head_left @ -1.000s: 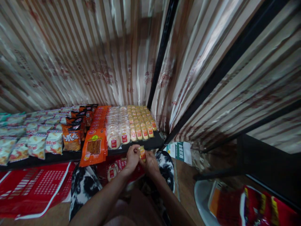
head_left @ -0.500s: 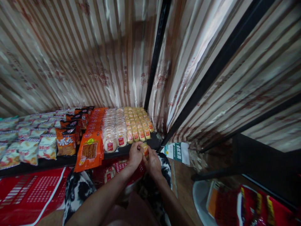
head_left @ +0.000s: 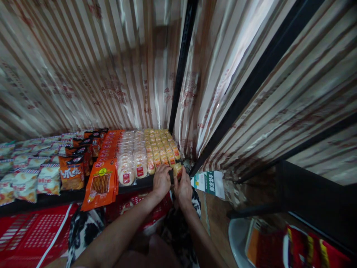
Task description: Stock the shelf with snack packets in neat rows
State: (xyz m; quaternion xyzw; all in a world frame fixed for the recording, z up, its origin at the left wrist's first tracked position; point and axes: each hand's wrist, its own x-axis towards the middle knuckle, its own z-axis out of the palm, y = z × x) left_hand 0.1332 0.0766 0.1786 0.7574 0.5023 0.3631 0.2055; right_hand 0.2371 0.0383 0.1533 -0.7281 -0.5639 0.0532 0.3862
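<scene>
My right hand (head_left: 182, 186) pinches a small yellow snack packet (head_left: 177, 170) at the front right corner of the low black shelf (head_left: 55, 197). My left hand (head_left: 161, 179) rests beside it with curled fingers against the front of the yellow packet rows (head_left: 160, 147); what its fingers hold, if anything, is hidden. Round white rice-cracker packs (head_left: 129, 163) lie left of the yellow rows.
Orange snack bags (head_left: 100, 182), darker orange bags (head_left: 72, 171) and pale chip bags (head_left: 25, 178) fill the shelf leftward. A red plastic basket (head_left: 30, 234) lies below on the left. A black post (head_left: 181, 63) and striped curtain stand behind. A white-green box (head_left: 209, 181) and red packets (head_left: 301, 249) lie right.
Both hands have moved forward and up from my lap to the shelf's front edge, carrying the yellow packet to the right end of the yellow rows. The view shifted slightly right.
</scene>
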